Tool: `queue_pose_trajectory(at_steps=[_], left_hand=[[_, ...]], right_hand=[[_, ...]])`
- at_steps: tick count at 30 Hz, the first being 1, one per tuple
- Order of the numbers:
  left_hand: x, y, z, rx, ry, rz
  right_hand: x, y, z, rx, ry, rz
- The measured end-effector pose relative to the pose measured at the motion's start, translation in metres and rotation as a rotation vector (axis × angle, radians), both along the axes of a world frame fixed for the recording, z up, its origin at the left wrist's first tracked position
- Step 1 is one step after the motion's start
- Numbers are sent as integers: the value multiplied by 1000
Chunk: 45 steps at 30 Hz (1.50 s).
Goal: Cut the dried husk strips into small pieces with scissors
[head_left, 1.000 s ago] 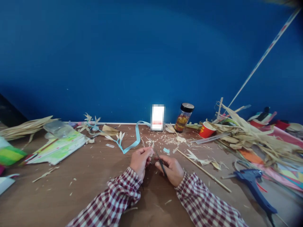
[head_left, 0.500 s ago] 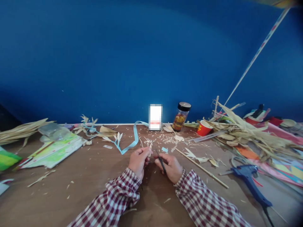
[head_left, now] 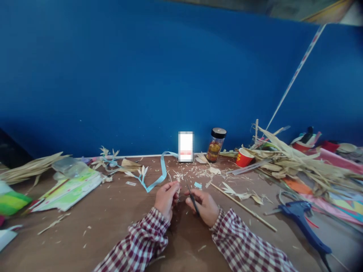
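Observation:
My left hand (head_left: 166,198) pinches a small pale piece of dried husk (head_left: 178,191), mostly hidden by the fingers and thumb. Close by on the right, my right hand (head_left: 204,207) is closed around dark scissors (head_left: 193,199), whose narrow tips point up and away toward the table's back. Beyond both hands lie many pale clippings (head_left: 198,172) and a small light-blue scrap (head_left: 197,185). A light-blue ribbon (head_left: 162,172) curves on the table left of them, beside a stem with white husk petals (head_left: 143,173).
A blue glue gun (head_left: 304,223) and a thin stick (head_left: 246,207) lie to the right. Behind are a black-lidded jar (head_left: 216,145), a red paper cup (head_left: 244,158) and a heap of dried husks (head_left: 297,162). A painted sheet (head_left: 70,190) rests at left.
The view has tilted up slightly, so the table sits lower in the picture. The husk piece in my left hand shows less above the fingertips; both hands keep their grips.

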<state>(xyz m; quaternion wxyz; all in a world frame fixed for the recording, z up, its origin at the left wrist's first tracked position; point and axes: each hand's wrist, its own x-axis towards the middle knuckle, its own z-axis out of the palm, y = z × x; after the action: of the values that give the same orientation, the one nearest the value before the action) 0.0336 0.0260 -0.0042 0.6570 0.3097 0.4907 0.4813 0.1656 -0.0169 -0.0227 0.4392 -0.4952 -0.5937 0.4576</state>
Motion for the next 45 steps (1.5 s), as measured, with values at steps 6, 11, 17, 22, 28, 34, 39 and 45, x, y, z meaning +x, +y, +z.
queue_pose_trajectory(at_steps=[6,11,17,22,28,34,39,45], left_hand=[[1,0,-4,12,-13,1],[2,2,-11,13,-3,26],[2,9,-21,27,4,19],[2,9,-24,46,17,45],[2,9,-22,51,7,23],[2,6,-19,45,-28,34],[3,8,-21,56,-15,23],[1,8,-25,128,16,7]], right_hand=[[-2,-1,2,5,-16,7],[-2,0,-5,24,-26,-14],[-4,4,-6,52,-40,-10],[-4,4,-3,45,9,19],[-3,5,-3,20,39,31],[-5,3,-7,23,83,-1],[-4,4,-11,40,58,-9],[-4,2,-9,45,101,-5]])
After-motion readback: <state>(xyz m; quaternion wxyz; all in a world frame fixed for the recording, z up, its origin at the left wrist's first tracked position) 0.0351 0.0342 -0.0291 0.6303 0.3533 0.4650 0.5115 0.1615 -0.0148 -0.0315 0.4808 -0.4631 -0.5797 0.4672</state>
